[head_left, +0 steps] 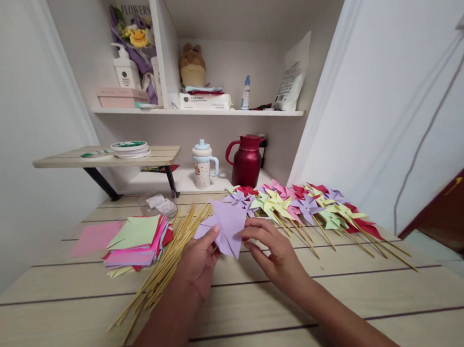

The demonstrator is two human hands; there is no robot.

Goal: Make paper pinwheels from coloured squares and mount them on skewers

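Pinching the purple paper (233,220) between thumb and fingers, the left hand (200,262) is holding it up over the middle of the table (240,309), seemingly so its points are standing free. The right hand (276,249) is meeting its right edge with bent fingers (whether they're gripping, I cannot tell). Just left, thin sticks (165,269) are lying in a loose slanting bundle, probably for easy reach, and farther left a stack of coloured sheets (135,234) is sitting. Over on the far right, pinwheels (307,209) are resting heads-far, sticks pointing near, likely keeping the blades clear of the hands.
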